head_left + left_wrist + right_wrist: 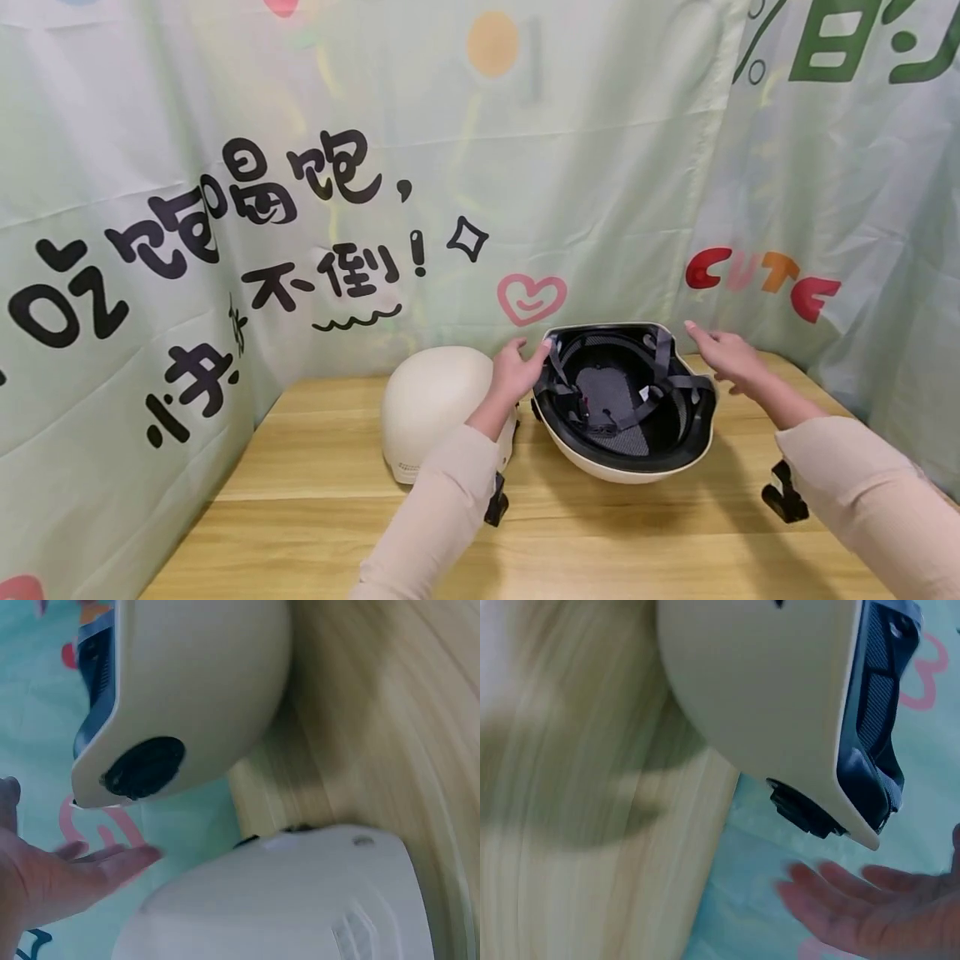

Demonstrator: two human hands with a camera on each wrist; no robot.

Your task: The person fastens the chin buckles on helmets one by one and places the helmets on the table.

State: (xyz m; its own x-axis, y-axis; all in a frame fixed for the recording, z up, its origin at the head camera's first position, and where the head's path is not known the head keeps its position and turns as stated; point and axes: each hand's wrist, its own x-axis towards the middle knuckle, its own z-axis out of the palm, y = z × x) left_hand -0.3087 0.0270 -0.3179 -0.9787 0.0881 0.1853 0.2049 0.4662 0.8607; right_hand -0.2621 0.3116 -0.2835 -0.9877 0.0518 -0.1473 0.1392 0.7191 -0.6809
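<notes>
A cream helmet (630,472) lies upside down on its rounded shell, its black padded inside and dark chin straps facing up. My left hand (517,372) is at its left side with fingers extended; in the left wrist view a gap separates that hand (71,877) from the shell. On the other side, my right hand (731,363) is held with its fingers spread, and the right wrist view shows those fingertips apart from the rim. A second cream helmet (435,400) sits dome up to the left, partly behind my left forearm.
Both helmets are on a wood-grain table (315,467). A pale green printed curtain (600,167) hangs behind and along the sides. Black wrist mounts (785,493) stick out from under my sleeves.
</notes>
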